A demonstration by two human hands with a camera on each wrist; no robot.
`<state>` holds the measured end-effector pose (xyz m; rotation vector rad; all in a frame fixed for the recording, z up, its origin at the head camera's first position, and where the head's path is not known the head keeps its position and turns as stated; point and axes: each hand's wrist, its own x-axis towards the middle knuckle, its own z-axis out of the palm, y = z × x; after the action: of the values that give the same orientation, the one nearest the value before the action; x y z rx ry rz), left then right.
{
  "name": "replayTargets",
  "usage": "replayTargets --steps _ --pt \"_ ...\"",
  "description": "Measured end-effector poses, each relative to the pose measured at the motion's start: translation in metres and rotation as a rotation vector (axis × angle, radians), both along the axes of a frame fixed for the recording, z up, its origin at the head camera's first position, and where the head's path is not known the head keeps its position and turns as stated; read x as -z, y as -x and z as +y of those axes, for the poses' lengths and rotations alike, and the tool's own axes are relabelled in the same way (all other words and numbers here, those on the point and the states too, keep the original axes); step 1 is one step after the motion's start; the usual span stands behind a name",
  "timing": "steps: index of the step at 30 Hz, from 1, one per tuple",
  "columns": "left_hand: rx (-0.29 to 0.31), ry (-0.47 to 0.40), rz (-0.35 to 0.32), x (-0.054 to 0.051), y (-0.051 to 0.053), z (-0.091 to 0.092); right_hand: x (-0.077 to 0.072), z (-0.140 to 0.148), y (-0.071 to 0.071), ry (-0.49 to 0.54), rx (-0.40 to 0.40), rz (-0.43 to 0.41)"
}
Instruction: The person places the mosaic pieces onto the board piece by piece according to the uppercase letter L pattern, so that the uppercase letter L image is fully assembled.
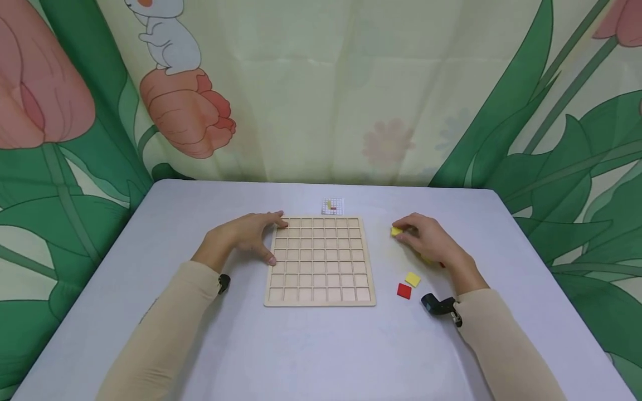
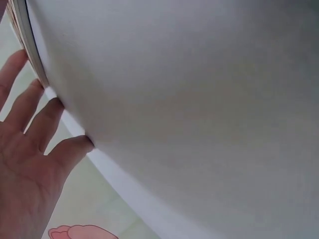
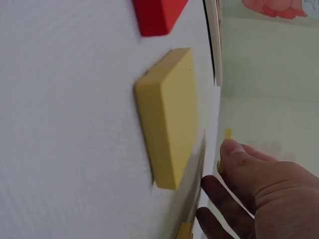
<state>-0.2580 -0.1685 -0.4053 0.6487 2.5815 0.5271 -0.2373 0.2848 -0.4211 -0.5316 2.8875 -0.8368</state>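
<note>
A pale wooden board (image 1: 320, 262) with a grid of square cells lies on the table. Against its left edge rests my left hand (image 1: 247, 234), thumb and fingers spread apart; the left wrist view shows the fingertips (image 2: 55, 102) close along the board's side. To the right of the board, my right hand (image 1: 426, 236) pinches a small yellow square tile (image 1: 396, 231) between thumb and fingers. Nearer the front lie another yellow tile (image 1: 413, 279) and a red tile (image 1: 404, 291). More tile edges peek out from under the right hand, mostly hidden.
A small printed pattern card (image 1: 332, 206) with a grid and coloured squares lies just behind the board. The white tabletop (image 1: 311, 351) stretches toward the front. A patterned curtain (image 1: 321, 100) hangs behind the table.
</note>
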Motion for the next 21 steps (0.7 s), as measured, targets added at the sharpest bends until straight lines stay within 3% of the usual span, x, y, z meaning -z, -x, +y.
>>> replayTargets --steps 10,21 --pt "-0.005 -0.028 -0.022 -0.002 -0.002 -0.002 -0.004 -0.004 0.000 0.136 -0.032 -0.041" --pt "-0.014 -0.020 -0.025 -0.001 -0.001 -0.002 -0.013 -0.018 0.000 0.242 -0.090 0.028"
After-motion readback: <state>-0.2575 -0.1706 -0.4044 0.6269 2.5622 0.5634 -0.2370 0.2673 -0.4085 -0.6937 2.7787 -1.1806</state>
